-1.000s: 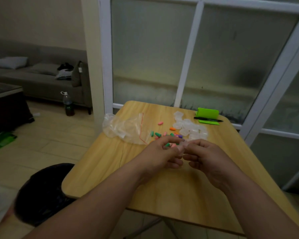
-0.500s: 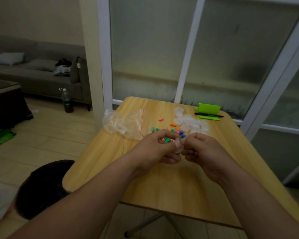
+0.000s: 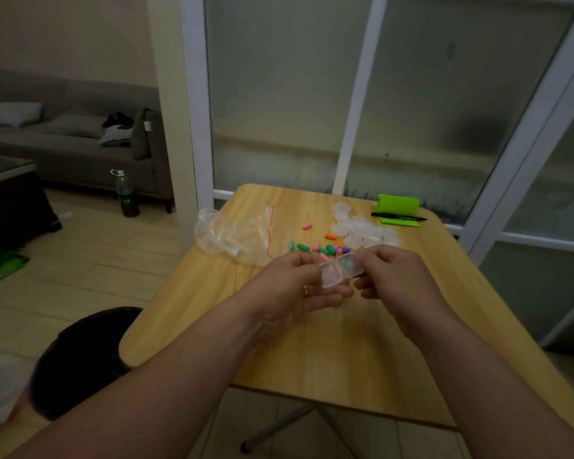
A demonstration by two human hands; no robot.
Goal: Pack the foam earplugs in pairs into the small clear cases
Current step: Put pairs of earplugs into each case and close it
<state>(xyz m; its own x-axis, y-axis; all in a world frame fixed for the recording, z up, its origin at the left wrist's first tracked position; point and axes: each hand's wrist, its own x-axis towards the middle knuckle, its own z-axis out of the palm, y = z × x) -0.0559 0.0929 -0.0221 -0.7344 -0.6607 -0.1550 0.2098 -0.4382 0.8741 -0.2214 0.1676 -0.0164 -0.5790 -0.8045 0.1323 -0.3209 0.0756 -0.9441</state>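
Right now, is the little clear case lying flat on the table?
No, the clear case is pinched between the left hand and the right hand, not lying on the table.

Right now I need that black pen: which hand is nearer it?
Right. The right hand is straight in front of the pen, toward the person; the left hand, also gripping the clear case, lies farther left.

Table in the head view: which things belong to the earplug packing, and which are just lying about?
Job: open clear case in left hand and right hand, loose earplugs, pile of empty cases.
Lying about: plastic bag, green stand, black pen.
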